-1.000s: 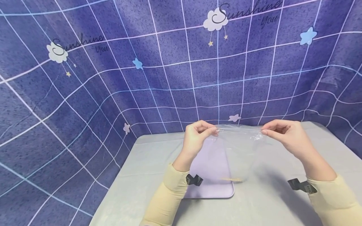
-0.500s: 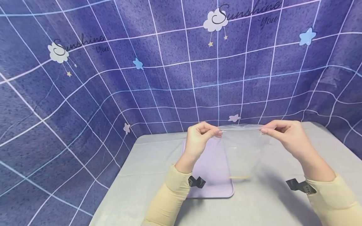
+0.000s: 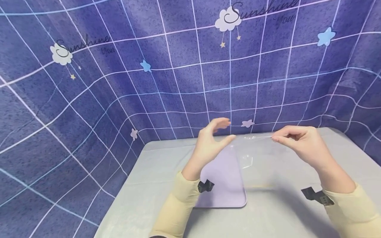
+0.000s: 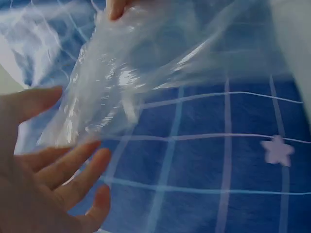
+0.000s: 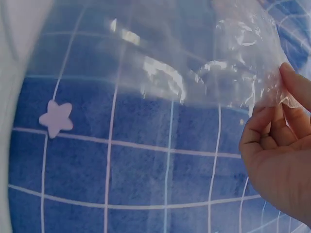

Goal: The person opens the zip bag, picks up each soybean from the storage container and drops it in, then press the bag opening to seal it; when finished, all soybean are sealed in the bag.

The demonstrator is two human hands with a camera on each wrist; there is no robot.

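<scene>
A clear plastic bag [image 3: 253,162] hangs over the table. My right hand [image 3: 300,145] pinches its upper right corner between thumb and fingers; the right wrist view shows the crinkled film [image 5: 160,73] running from that pinch. My left hand [image 3: 206,143] is at the bag's other side, thumb and fingers spread apart and holding nothing. In the left wrist view the loose edge of the bag [image 4: 82,97] overlaps the fingers of the left hand [image 4: 53,174]. Low on the bag shows a thin, blurred yellowish strip [image 3: 259,185].
Below the left hand a light purple tray [image 3: 223,195] lies on the grey-covered table [image 3: 163,162]. A blue-purple grid-patterned curtain [image 3: 184,79] stands behind and at the left of the table. Black straps [image 3: 317,196] circle both wrists over cream sleeves.
The left hand has let go of the bag's left corner and spread its fingers. The yellowish strip has shifted right with the bag. The right hand keeps its pinch in nearly the same place.
</scene>
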